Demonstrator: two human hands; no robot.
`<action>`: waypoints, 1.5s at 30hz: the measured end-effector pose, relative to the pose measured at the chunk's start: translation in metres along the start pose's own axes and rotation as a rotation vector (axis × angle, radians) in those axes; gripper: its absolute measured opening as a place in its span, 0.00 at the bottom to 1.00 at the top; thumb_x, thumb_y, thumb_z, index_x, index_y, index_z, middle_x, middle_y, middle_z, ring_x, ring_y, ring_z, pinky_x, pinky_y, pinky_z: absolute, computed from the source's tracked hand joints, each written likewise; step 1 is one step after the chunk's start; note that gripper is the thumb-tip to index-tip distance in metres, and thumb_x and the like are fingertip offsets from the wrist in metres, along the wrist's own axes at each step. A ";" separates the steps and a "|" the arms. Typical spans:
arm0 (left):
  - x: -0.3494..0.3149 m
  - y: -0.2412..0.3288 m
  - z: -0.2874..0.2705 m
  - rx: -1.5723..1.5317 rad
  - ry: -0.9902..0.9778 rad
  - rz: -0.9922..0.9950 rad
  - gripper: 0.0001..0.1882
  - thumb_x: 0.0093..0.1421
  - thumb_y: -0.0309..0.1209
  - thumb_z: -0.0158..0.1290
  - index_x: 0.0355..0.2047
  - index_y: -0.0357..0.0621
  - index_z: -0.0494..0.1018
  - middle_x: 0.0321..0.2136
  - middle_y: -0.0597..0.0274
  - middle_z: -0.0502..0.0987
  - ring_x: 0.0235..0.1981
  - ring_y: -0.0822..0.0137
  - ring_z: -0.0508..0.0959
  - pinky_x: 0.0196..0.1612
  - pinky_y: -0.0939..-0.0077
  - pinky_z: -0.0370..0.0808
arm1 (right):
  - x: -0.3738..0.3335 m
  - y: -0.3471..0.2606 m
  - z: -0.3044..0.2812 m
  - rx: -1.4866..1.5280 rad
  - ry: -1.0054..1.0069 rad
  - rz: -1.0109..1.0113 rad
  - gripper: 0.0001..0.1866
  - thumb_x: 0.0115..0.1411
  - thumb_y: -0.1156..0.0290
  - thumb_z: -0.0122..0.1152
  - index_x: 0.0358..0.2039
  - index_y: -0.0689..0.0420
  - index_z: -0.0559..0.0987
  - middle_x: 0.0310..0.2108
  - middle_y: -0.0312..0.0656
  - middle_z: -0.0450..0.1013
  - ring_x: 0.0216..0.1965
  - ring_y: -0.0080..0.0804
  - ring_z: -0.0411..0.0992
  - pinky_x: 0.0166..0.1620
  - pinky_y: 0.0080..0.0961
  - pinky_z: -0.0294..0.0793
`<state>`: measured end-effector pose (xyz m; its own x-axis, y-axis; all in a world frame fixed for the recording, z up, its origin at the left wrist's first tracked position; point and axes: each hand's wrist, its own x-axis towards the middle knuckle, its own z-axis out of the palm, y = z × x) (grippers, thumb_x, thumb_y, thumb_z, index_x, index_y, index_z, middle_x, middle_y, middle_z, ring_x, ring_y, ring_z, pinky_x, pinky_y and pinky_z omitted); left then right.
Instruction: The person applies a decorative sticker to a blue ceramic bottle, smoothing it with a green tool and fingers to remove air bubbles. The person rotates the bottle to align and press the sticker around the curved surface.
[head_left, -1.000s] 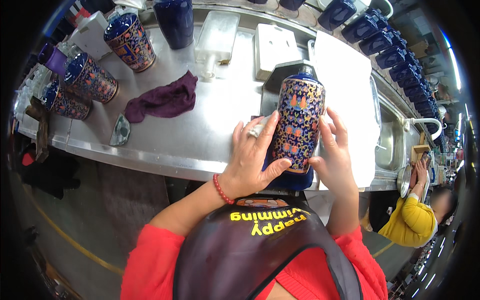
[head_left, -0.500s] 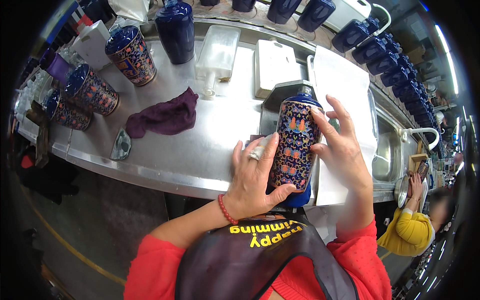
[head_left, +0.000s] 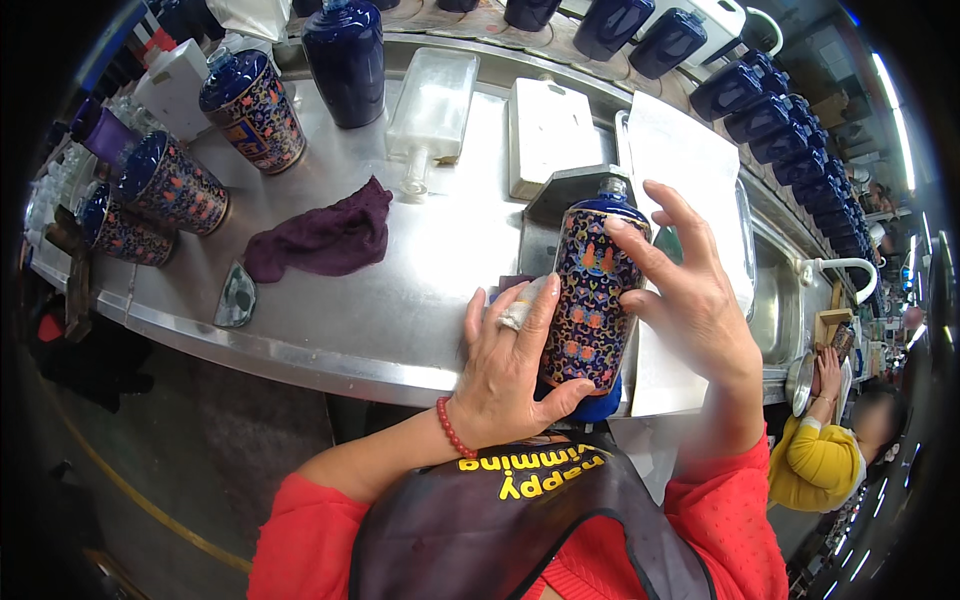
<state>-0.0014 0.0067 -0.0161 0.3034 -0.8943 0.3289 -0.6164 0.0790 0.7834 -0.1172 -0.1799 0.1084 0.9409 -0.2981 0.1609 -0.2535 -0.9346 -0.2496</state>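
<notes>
A dark blue bottle (head_left: 592, 295) with a colourful floral decal and a clear glass neck leans neck-away in a grey metal rest (head_left: 572, 190). My left hand (head_left: 512, 360) lies along its left side, fingers and thumb against its lower part. A white wrap (head_left: 514, 314) sits on one of its fingers. My right hand (head_left: 690, 285) is spread at the bottle's right side, index fingertip on the upper decal and thumb by the right edge. Under the bottle's base shows a blue cloth (head_left: 600, 404). A purple cloth (head_left: 325, 235) lies crumpled to the left.
Several decorated bottles (head_left: 255, 115) stand at left, near a plain blue bottle (head_left: 345, 65). A clear bottle (head_left: 432, 110) lies beside a white block (head_left: 549, 137). Plain blue bottles (head_left: 668, 44) line the back belt. A sink (head_left: 775, 305) and a person in yellow (head_left: 815, 465) are at right.
My right index finger has slid left and up across the decal. The blue bottles along the back have shifted leftward. My left hand stays nearly in place.
</notes>
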 end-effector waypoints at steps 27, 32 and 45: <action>0.000 -0.002 0.005 -0.014 0.076 0.020 0.57 0.58 0.57 0.60 0.74 0.32 0.48 0.52 0.38 0.71 0.64 0.37 0.62 0.68 0.32 0.44 | 0.086 -0.018 -0.042 -0.107 -0.381 -0.250 0.09 0.59 0.77 0.62 0.41 0.59 0.77 0.26 0.48 0.78 0.26 0.49 0.79 0.31 0.41 0.76; 0.000 -0.004 0.006 -0.009 0.097 0.029 0.57 0.57 0.59 0.60 0.74 0.33 0.48 0.47 0.38 0.74 0.62 0.37 0.64 0.67 0.32 0.46 | 0.125 -0.014 -0.030 -0.516 -0.280 -0.253 0.08 0.59 0.72 0.64 0.39 0.57 0.79 0.24 0.48 0.76 0.26 0.47 0.78 0.30 0.40 0.76; -0.008 -0.026 0.004 -0.341 0.189 0.006 0.49 0.71 0.61 0.40 0.73 0.29 0.44 0.66 0.36 0.63 0.67 0.45 0.64 0.71 0.41 0.44 | 0.008 -0.068 0.001 -0.263 -0.214 -0.564 0.08 0.49 0.64 0.62 0.30 0.50 0.79 0.35 0.35 0.67 0.39 0.32 0.69 0.44 0.38 0.67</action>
<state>0.0098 0.0103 -0.0414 0.4489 -0.7990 0.4002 -0.3511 0.2541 0.9012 -0.0923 -0.1184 0.1256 0.9626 0.2709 -0.0013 0.2704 -0.9606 0.0634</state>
